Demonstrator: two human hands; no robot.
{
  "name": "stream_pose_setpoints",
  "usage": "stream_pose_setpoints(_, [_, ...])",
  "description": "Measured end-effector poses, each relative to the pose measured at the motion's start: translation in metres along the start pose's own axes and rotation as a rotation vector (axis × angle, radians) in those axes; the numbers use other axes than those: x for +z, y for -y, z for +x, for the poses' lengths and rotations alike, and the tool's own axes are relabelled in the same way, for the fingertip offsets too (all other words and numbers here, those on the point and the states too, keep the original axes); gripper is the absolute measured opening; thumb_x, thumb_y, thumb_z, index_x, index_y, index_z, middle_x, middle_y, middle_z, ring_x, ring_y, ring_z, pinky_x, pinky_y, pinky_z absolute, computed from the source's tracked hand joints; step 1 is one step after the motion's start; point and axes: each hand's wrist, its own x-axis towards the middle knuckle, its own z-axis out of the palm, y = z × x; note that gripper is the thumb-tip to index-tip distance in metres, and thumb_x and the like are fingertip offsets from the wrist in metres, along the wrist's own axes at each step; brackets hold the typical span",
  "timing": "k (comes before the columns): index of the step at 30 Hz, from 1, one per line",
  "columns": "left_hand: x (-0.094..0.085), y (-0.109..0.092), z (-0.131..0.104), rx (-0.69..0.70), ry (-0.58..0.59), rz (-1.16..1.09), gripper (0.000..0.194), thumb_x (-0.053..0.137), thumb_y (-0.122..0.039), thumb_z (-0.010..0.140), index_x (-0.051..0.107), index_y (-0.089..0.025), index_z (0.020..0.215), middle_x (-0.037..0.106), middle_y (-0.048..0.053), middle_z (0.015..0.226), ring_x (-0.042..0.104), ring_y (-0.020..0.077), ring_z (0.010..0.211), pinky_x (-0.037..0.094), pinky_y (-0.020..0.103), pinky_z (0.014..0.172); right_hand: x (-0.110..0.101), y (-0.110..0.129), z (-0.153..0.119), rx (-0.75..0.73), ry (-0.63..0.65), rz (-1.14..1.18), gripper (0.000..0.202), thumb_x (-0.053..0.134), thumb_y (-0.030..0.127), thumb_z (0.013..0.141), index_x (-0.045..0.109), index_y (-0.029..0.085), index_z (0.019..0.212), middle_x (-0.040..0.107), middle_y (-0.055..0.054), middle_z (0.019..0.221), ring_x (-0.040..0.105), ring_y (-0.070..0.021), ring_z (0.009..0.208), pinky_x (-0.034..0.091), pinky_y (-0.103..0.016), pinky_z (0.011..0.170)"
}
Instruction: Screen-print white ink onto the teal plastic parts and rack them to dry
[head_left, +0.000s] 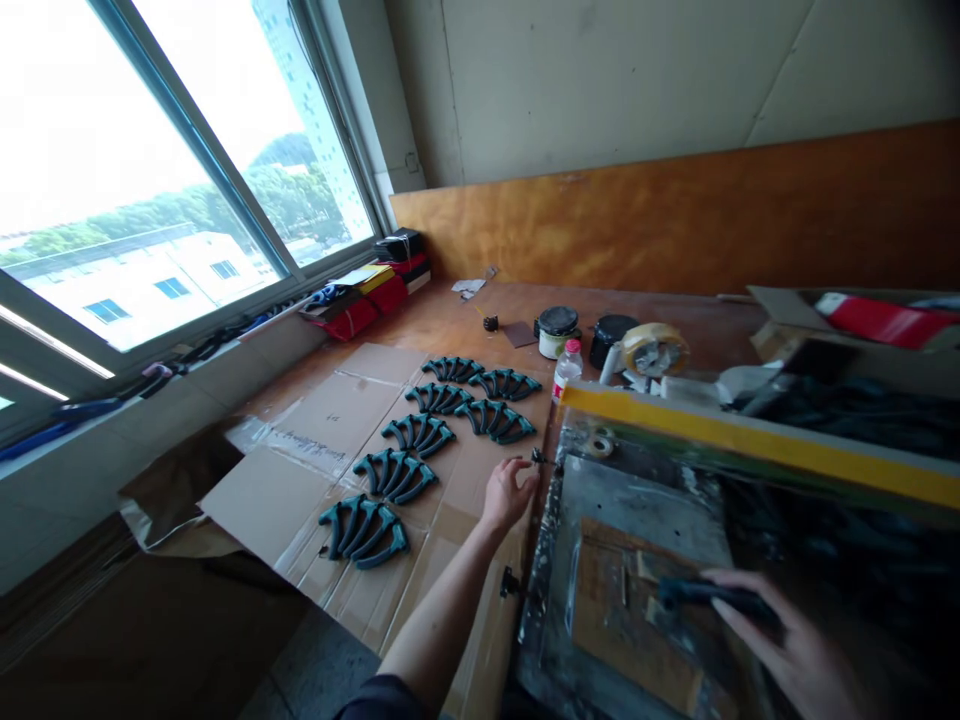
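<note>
Head view, the dark handle piece (684, 592) is gripped in the right hand (802, 640) over the wooden board (600, 610), probably light, stiff and best held mid-shaft, while whether anything's pinched by the left hand (507, 496) honestly can't be told

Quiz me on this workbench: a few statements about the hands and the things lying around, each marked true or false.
1. The right hand holds a dark, handle-like part. True.
2. The left hand is wrapped around the bottle. False: it is beside a small black knob, nearer the camera than the bottle.
3. Dark curved parts lie in fan-shaped groups on the cardboard. True.
4. The bottle lies on its side. False: it stands upright, its pinkish-red cap on.
</note>
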Motion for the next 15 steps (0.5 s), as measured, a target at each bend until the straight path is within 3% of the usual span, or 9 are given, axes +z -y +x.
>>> stream_pose_setpoints(3, [-0.005,-0.014,-0.034,0.007,-0.014,-0.106,0.018,0.06,-0.026,0.084,0.069,-0.02,0.098,0.068,0.007,0.113,0.062,0.0189,0.107,0.048,0.033,0.095,0.018,0.008,-0.005,-0.141,0.08,0.0,0.024,0.05,0.043,0.088,0.067,0.026,0.093,0.07,-0.003,0.103,0.067,-0.0199,0.093,0.055,-0.031,0.084])
stream_pose_setpoints(6, [-0.015,-0.022,-0.049,0.002,-0.033,-0.182,0.018,0.057,-0.028,0.085,0.069,-0.019,0.096,0.07,0.008,0.109,0.063,0.0212,0.105,0.047,0.038,0.094,0.03,0.01,-0.017,-0.254,0.079,-0.111,0.028,0.043,0.027,0.092,0.068,0.026,0.105,0.066,-0.004,0.112,0.065,-0.0175,0.098,0.054,-0.03,0.086])
stream_pose_setpoints(10, [-0.036,-0.043,-0.044,0.013,-0.067,-0.269,0.025,0.054,-0.036,0.087,0.068,-0.02,0.099,0.071,0.008,0.106,0.064,0.0207,0.104,0.048,0.036,0.092,0.034,0.015,-0.029,-0.389,0.086,-0.281,0.036,0.041,0.013,0.09,0.067,0.02,0.113,0.065,-0.008,0.112,0.061,-0.0197,0.104,0.052,-0.033,0.092])
stream_pose_setpoints(13, [-0.061,-0.082,-0.029,0.045,-0.121,-0.458,0.031,0.057,-0.043,0.085,0.067,-0.02,0.102,0.071,0.007,0.101,0.065,0.0178,0.095,0.049,0.03,0.085,0.03,0.029,-0.025,-0.424,0.137,-0.39,0.037,0.041,0.009,0.088,0.068,0.017,0.112,0.065,-0.009,0.114,0.058,-0.0228,0.106,0.05,-0.037,0.093])
stream_pose_setpoints(15, [-0.079,-0.115,-0.016,0.078,-0.197,-0.642,0.035,0.057,-0.049,0.085,0.065,-0.019,0.101,0.069,0.003,0.084,0.064,0.0133,0.078,0.049,0.024,0.074,0.029,0.042,-0.018,-0.428,0.175,-0.43,0.037,0.044,0.012,0.089,0.064,0.02,0.119,0.062,-0.008,0.122,0.055,-0.0241,0.112,0.047,-0.041,0.096])
